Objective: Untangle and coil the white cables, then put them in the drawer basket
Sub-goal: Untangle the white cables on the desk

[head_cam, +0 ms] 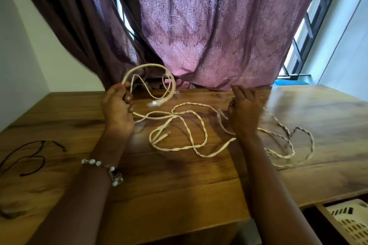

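Tangled white cables (191, 141) sprawl over the middle and right of the wooden table (179, 189). My left hand (117, 111) is closed on one cable and holds a raised loop (151, 67) above the table's far edge; a plug end (154, 103) dangles from that loop. To the right, my right hand (244, 111) hovers over the twisted strands with its fingers spread, and a strand passes close under the palm. The drawer basket (352, 223), cream plastic with slots, shows at the bottom right in an open drawer below the table edge.
A thin dark cord (29, 157) lies on the table's left side. Purple curtains (209, 26) hang behind the table's far edge, and a barred window (310, 32) is at the right. A beaded bracelet (103, 167) sits on the left wrist.
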{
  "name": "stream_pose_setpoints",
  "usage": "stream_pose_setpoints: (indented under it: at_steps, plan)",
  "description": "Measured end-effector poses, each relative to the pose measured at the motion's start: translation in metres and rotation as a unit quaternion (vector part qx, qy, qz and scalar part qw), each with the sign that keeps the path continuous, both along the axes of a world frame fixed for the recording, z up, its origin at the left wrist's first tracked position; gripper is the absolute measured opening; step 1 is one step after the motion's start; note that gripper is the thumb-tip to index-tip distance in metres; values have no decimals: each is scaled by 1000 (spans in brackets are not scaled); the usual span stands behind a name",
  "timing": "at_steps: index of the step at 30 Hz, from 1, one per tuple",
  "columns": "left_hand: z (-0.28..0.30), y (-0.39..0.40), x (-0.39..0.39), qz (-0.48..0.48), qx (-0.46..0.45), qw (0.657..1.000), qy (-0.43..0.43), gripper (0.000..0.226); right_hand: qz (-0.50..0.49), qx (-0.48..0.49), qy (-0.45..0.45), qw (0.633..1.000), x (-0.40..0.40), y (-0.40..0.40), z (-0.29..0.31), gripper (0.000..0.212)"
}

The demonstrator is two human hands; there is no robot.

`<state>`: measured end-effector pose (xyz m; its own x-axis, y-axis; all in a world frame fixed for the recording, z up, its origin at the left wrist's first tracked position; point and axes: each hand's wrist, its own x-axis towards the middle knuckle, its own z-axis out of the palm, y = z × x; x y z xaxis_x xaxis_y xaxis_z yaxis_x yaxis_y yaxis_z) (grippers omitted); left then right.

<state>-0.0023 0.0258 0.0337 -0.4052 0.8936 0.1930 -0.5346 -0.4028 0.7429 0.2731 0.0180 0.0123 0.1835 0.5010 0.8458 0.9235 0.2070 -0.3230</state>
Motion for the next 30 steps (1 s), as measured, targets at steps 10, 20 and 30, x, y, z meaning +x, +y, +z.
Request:
stream_pose_setpoints:
  at_steps: [10, 20, 30]
  plan:
    - [1, -6, -15, -4, -99, 982, 161, 24, 329, -249, -239, 879, -69, -12, -10, 64]
    - [-8, -9, -14, -87, -25, 965, 246, 20, 59, -243, -204, 946, 5, 13, -15, 27]
    - [1, -8, -17, -213, 14, 971, 105, 31, 401, -248, 136, 871, -105, -18, 41, 40]
